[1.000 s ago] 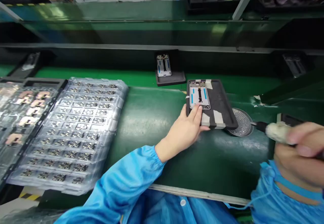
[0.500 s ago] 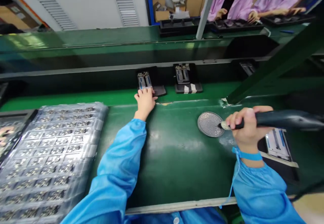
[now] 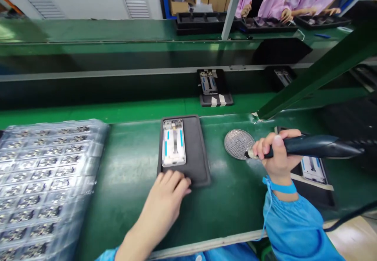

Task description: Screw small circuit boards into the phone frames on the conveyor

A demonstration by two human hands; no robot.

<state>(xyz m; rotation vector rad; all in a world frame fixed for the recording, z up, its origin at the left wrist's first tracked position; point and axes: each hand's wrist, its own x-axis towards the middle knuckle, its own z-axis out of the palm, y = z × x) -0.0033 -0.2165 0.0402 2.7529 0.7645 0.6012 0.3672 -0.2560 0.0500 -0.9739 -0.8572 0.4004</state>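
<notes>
My left hand point(image 3: 169, 192) has its fingers curled over the near edge of a black tray point(image 3: 196, 147) on the green bench. In the left half of that tray lies a silver phone frame point(image 3: 174, 145) with blue strips. My right hand point(image 3: 279, 158) is closed around a dark electric screwdriver point(image 3: 315, 146), held nearly level. Its tip points left and meets the right side of a round metal dish point(image 3: 238, 144) with a dotted surface. Under my right wrist, partly hidden, lies another phone frame point(image 3: 313, 170) on a black tray point(image 3: 312, 193).
A clear plastic tray point(image 3: 41, 182) of small metal parts covers the left. Another phone frame point(image 3: 208, 83) sits on a tray on the line beyond. A green post point(image 3: 309, 64) slants up at right. Two co-workers in pink sleeves point(image 3: 273, 1) handle parts across the bench.
My left hand has drawn the black tray with its phone frame off the far line and toward me onto the bench. The screwdriver stays by the dish. The view has shifted slightly.
</notes>
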